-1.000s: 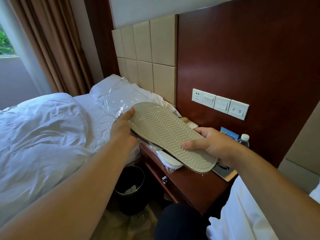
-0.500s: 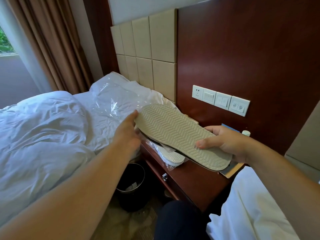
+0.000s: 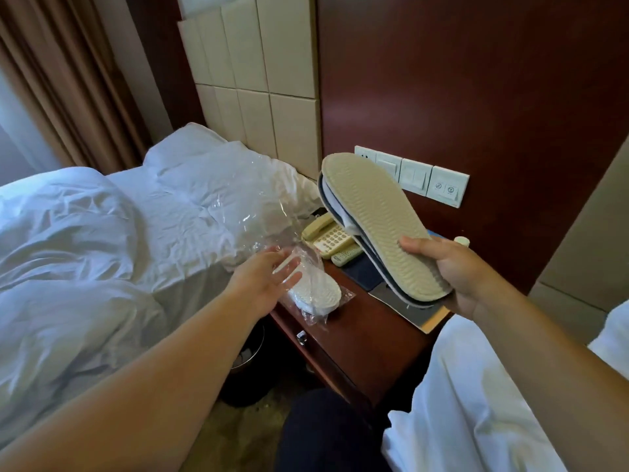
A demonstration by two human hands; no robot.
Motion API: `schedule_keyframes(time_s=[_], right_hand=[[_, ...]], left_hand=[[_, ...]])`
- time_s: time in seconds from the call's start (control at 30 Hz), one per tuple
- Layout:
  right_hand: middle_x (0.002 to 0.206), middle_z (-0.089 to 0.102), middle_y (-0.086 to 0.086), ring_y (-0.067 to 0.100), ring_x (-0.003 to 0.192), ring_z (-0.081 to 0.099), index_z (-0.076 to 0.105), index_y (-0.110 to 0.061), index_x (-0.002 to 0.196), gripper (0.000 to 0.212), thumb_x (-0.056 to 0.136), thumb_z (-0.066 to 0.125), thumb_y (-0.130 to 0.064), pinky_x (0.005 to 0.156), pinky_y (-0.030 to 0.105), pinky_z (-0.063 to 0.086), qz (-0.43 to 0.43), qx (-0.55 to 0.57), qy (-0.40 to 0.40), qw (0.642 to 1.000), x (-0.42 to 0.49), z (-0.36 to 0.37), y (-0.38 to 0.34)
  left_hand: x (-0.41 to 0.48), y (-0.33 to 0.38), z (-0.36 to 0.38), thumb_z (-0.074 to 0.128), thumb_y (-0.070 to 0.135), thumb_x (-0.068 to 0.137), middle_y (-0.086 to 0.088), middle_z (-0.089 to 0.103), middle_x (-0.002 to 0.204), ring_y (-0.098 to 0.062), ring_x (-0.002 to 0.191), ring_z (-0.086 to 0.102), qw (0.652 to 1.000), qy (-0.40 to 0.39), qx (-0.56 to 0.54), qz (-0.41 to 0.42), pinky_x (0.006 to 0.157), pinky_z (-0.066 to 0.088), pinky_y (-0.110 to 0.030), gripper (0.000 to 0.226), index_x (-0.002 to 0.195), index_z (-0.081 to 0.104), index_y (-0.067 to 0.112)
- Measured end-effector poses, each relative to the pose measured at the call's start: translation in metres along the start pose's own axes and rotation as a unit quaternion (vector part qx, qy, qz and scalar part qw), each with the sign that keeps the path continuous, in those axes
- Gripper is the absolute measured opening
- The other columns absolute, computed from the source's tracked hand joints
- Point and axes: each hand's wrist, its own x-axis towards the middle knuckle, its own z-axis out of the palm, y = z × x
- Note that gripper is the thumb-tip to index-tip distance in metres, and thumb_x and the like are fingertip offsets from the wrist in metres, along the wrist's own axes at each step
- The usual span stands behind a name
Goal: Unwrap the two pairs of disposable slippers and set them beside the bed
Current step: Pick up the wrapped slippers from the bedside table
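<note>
The left hand (image 3: 263,282) reaches forward with fingers spread loose and palm turned up, while the right hand (image 3: 452,272) is raised, its grip closed, thumb on top and fingers beneath.

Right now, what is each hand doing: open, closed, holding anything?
Left hand: open, fingers spread against the clear plastic wrapper.
Right hand: closed on the unwrapped pair of slippers, soles up.

Nightstand (image 3: 367,338) front bare; phone (image 3: 326,237) blocks rear.
</note>
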Motion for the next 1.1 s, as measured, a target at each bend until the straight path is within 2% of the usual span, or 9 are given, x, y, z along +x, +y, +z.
schedule_keyframes(time_s=[0.13,0.37,0.53,0.63,0.7,0.77,0.83,0.93,1.1], right_hand=[[0.099,0.075,0.014,0.026,0.079,0.074,0.07,-0.004,0.114,0.048,0.071,0.075,-0.026,0.066,0.036,0.061,-0.003,0.037,0.014,0.999,0.001,-0.008,0.0],[0.102,0.075,0.015,0.026,0.085,0.074,0.074,-0.005,0.106,0.041,0.071,0.076,-0.025,0.066,0.035,0.06,0.012,0.056,0.051,0.997,0.016,-0.039,0.013],[0.109,0.074,0.015,0.029,0.097,0.072,0.07,-0.005,0.115,0.049,0.071,0.076,-0.025,0.081,0.038,0.059,0.036,0.075,0.089,0.993,0.032,-0.051,0.04],[0.111,0.073,0.014,0.03,0.099,0.071,0.07,-0.006,0.116,0.045,0.075,0.075,-0.025,0.084,0.04,0.058,0.066,0.081,0.116,0.988,0.04,-0.054,0.061],[0.107,0.075,0.013,0.029,0.093,0.073,0.071,-0.007,0.114,0.035,0.083,0.072,-0.022,0.074,0.038,0.06,0.082,0.097,0.13,0.983,0.045,-0.056,0.074],[0.104,0.076,0.012,0.027,0.088,0.074,0.074,-0.01,0.109,0.026,0.086,0.071,-0.022,0.071,0.037,0.059,0.098,0.104,0.147,0.979,0.051,-0.057,0.087],[0.104,0.076,0.01,0.027,0.09,0.074,0.075,-0.012,0.105,0.025,0.083,0.073,-0.026,0.078,0.039,0.058,0.117,0.088,0.173,0.974,0.059,-0.055,0.101],[0.111,0.073,0.007,0.029,0.101,0.069,0.072,-0.015,0.111,0.047,0.072,0.08,-0.039,0.093,0.043,0.051,0.147,0.032,0.233,0.961,0.068,-0.047,0.123],[0.109,0.067,0.001,0.024,0.095,0.065,0.057,-0.019,0.122,0.06,0.072,0.079,-0.045,0.088,0.043,0.054,0.147,-0.037,0.329,0.932,0.073,-0.037,0.164]], left_hand=[[0.01,-0.027,0.022,0.053,-0.005,0.095,-0.006,0.059,0.097,-0.018,0.084,0.06,0.998,-0.029,0.045,-0.045,0.053,0.058,-0.032,0.023,0.104,0.065,0.013],[0.048,-0.1,0.06,0.065,-0.011,0.083,-0.021,0.068,0.109,-0.024,0.076,0.073,0.984,-0.069,0.081,-0.145,0.061,0.062,-0.035,0.042,0.122,0.056,0.001],[0.072,-0.159,0.068,0.075,-0.002,0.082,-0.012,0.077,0.09,-0.021,0.075,0.073,0.965,-0.09,0.167,-0.18,0.065,0.062,-0.037,0.032,0.112,0.063,0.003],[0.083,-0.175,0.069,0.081,0.012,0.079,-0.017,0.072,0.113,-0.02,0.087,0.068,0.961,-0.078,0.195,-0.182,0.066,0.06,-0.036,0.067,0.136,0.046,0.005],[0.09,-0.171,0.066,0.083,0.02,0.078,-0.015,0.068,0.118,-0.019,0.091,0.066,0.964,-0.059,0.198,-0.169,0.065,0.057,-0.033,0.082,0.145,0.037,0.017],[0.096,-0.159,0.06,0.081,0.026,0.08,-0.002,0.067,0.111,-0.017,0.094,0.067,0.965,-0.037,0.21,-0.154,0.064,0.057,-0.029,0.073,0.141,0.043,0.021],[0.103,-0.144,0.05,0.076,0.027,0.085,0.002,0.065,0.113,-0.017,0.108,0.062,0.969,-0.027,0.207,-0.135,0.079,0.053,-0.033,0.053,0.131,0.05,0.023],[0.107,-0.119,0.035,0.063,0.022,0.095,0.005,0.067,0.103,-0.012,0.1,0.063,0.977,-0.026,0.181,-0.107,0.077,0.048,-0.033,0.021,0.115,0.057,0.024],[0.106,-0.094,0.005,0.065,0.018,0.092,0.001,0.07,0.111,-0.017,0.104,0.067,0.986,-0.003,0.157,-0.055,0.074,0.053,-0.034,0.018,0.108,0.062,0.027]])
